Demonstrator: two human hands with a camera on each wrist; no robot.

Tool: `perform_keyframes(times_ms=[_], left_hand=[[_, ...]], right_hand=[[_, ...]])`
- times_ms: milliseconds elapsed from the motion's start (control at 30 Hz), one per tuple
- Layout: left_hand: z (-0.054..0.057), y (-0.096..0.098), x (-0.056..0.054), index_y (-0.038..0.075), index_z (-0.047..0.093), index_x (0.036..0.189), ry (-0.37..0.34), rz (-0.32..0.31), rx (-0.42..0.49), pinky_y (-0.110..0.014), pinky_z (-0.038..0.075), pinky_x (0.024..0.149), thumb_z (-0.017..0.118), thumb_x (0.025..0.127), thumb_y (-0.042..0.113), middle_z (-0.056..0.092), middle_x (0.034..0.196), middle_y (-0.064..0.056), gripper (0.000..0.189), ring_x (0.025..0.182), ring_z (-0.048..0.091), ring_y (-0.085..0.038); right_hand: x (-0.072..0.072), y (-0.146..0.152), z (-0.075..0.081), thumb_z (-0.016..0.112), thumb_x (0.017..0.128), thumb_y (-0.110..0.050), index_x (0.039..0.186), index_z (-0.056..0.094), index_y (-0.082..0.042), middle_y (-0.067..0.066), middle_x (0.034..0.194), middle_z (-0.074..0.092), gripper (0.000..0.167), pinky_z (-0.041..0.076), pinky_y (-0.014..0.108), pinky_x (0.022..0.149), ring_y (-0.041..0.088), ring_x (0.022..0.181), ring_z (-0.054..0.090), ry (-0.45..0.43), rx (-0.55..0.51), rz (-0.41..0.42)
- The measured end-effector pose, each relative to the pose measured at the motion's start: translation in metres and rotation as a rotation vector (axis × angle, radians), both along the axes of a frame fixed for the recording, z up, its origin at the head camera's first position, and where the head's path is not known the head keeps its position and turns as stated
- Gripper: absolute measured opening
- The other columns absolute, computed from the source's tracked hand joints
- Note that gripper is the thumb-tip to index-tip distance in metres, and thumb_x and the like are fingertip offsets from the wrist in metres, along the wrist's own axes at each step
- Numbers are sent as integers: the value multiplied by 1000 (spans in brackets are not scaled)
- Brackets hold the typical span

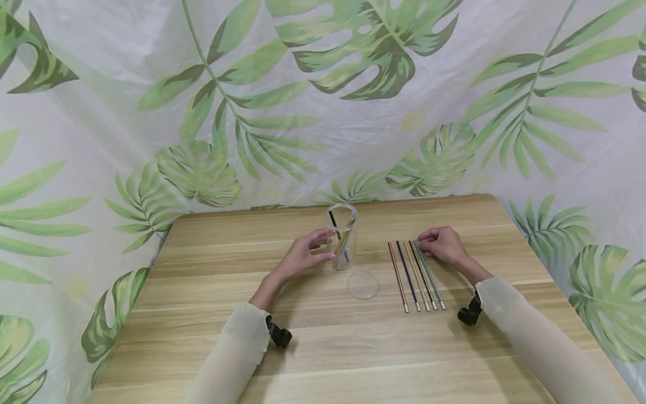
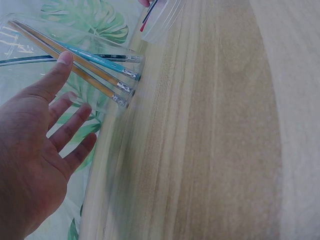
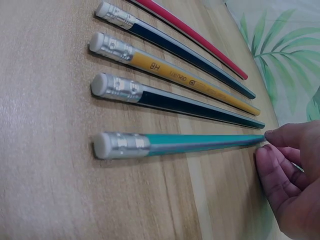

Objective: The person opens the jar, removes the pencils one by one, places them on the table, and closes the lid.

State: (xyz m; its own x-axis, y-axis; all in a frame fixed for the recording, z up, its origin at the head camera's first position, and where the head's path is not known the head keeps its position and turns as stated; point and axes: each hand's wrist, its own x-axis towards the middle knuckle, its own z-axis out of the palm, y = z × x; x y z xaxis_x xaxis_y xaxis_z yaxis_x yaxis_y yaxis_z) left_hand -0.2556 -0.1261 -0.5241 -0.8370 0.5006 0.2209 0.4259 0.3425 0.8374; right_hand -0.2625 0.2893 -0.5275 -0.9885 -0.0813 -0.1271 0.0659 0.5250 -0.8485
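On the table's far part stands a clear plastic jar (image 1: 331, 247) holding several pencils, yellow, teal and black. Close at its left side is my left hand (image 1: 303, 255), thumb and fingers spread loosely. In the left wrist view the thumb overlaps the clear wall in front of the yellow pencils (image 2: 92, 85). My right hand (image 1: 442, 245) pinches the far tip of the teal pencil (image 3: 200, 142), the rightmost in a row lying side by side. Beside it lie a black pencil (image 3: 200, 109), a yellow pencil (image 3: 175, 75), a dark blue pencil (image 3: 185, 47) and a red pencil (image 3: 200, 37).
A round clear lid (image 1: 363, 285) lies flat between the jar and the pencil row. The wooden table (image 1: 333, 348) ends at a leaf-patterned cloth (image 1: 353, 123) hanging behind it. The row's eraser ends point toward me.
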Motion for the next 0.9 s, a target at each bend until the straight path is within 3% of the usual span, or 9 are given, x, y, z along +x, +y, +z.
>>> perform_keyframes(times_ms=[433, 500, 667, 733, 800, 900], left_hand=[[-1, 3, 1, -5, 52, 150, -15, 6, 41, -61, 47, 115, 83, 91, 2, 59, 149, -25, 67, 132, 60, -48], [8, 4, 7, -8, 52, 149, -7, 3, 32, -64, 47, 114, 81, 91, 0, 59, 148, -27, 65, 131, 60, -50], [10, 2, 7, -2, 55, 149, -24, -6, 25, -60, 48, 115, 83, 92, 8, 61, 149, -22, 65, 132, 62, -44], [1, 0, 1, 3, 55, 151, -41, -4, 28, -56, 49, 116, 85, 92, 13, 61, 150, -18, 67, 134, 62, -40], [2, 0, 2, 4, 54, 152, -43, -1, 24, -54, 49, 116, 85, 92, 14, 60, 151, -16, 68, 134, 62, -38], [2, 0, 1, 4, 53, 153, -39, 0, 20, -54, 50, 116, 86, 91, 15, 60, 151, -16, 70, 134, 62, -37]], right_hand=[[5, -2, 11, 70, 101, -4, 122, 69, 13, 25, 107, 76, 27, 66, 27, 71, 18, 77, 76, 1, -42, 1], [5, -3, 16, 68, 102, -5, 125, 68, 13, 27, 109, 74, 28, 67, 30, 74, 23, 80, 76, 10, -28, 6], [7, -9, 31, 69, 103, -10, 127, 69, 9, 25, 112, 74, 31, 67, 32, 75, 32, 91, 74, 68, 23, 35], [6, -12, 37, 71, 102, -12, 126, 70, 9, 26, 112, 74, 32, 67, 34, 76, 36, 93, 73, 92, 16, 51], [5, -16, 43, 71, 103, -13, 127, 70, 9, 29, 112, 73, 32, 67, 40, 77, 38, 93, 74, 99, -4, 62], [3, -21, 53, 71, 103, -13, 128, 69, 10, 31, 114, 72, 34, 67, 41, 79, 32, 91, 74, 109, -38, 87]])
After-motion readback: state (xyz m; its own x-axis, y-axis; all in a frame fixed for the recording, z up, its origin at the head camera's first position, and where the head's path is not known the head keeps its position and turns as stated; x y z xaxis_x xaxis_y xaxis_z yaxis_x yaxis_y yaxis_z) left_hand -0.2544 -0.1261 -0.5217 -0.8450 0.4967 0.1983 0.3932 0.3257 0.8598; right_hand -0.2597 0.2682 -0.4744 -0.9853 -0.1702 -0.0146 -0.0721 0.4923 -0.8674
